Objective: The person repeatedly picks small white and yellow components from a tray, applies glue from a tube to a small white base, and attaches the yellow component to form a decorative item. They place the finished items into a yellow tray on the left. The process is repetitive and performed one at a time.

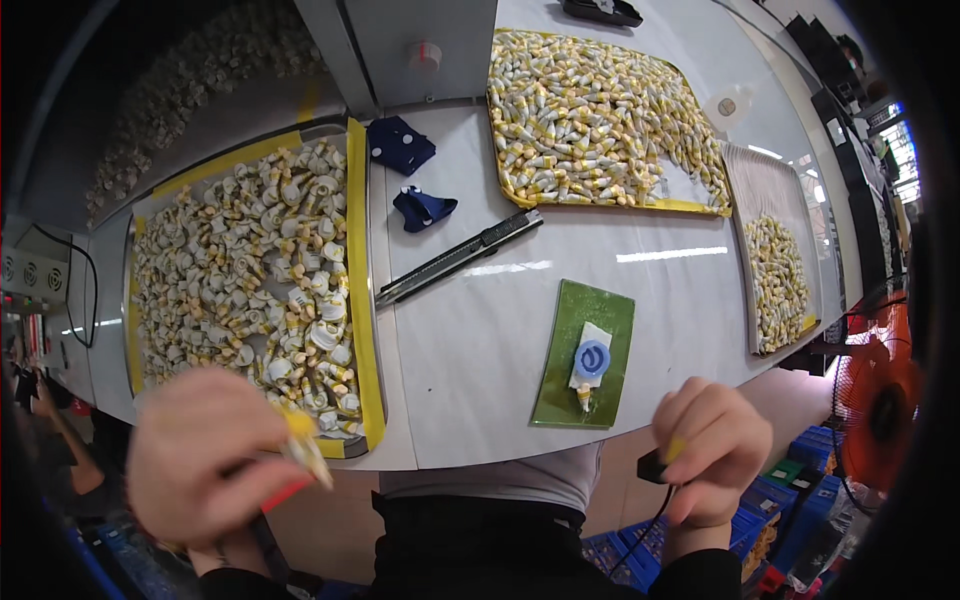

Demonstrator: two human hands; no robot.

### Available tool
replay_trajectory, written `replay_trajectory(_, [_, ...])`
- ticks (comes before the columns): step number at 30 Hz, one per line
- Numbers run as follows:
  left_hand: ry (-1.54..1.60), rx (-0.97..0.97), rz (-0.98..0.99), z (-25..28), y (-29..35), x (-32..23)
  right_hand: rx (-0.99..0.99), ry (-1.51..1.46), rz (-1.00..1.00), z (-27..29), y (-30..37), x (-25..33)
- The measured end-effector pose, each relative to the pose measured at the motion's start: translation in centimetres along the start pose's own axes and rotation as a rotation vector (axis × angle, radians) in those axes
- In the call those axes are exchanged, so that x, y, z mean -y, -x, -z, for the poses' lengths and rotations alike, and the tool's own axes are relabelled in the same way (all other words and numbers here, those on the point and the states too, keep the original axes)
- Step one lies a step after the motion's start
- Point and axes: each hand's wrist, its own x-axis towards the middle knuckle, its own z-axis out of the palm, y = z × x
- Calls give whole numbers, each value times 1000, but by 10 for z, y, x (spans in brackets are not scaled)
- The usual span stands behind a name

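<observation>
My left hand [205,445], blurred by motion, is closed near the front edge of the left tray [366,300]. Its fingertips pinch a small yellow-and-white part [311,455]. Beyond the table's front edge, on the right, my right hand [715,440] is closed around a small black piece with a thin cable [652,468]; something yellow shows at its fingertips. Between the hands lies a green mat [557,385]. On it rests a white block with a round blue piece [592,359] on top, and a small yellow-tipped part [585,398] sticks out toward me.
Many small white-and-yellow parts fill the left tray and the far tray [610,206]. A grey tray [765,180] at right holds more. A black utility knife [460,257] lies mid-table beside dark blue dotted cloth pieces [400,145]. A red fan [885,405] stands at right.
</observation>
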Motion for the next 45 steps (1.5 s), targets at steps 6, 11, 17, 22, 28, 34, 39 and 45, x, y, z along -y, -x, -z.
replay_trajectory(6, [10, -283, 265, 49, -75, 82, -317, -17, -1, 8, 2, -3])
replay_trajectory(11, [-387, -385, 142, 64, -140, 189, -243, 74, 39, 12, 6, 3])
replay_trajectory(17, [-432, -264, 195, 63, -171, 219, -327, 182, 17, 30, 20, 8])
replay_trajectory(22, [-400, -241, 239, 62, -155, 196, -365, 221, 26, 33, 18, 6])
replay_trajectory(28, [-106, -175, 317, 71, -153, 187, -284, 309, 82, 34, 8, 11])
replay_trajectory(34, [-153, -263, 231, 59, -150, 210, -226, 462, 106, 39, 0, 24])
replay_trajectory(39, [-168, -310, 224, 47, -153, 205, -74, 920, 16, 44, -31, 48])
replay_trajectory(45, [-151, -389, 156, 64, -123, 178, 81, 1261, -23, 82, -99, 28])
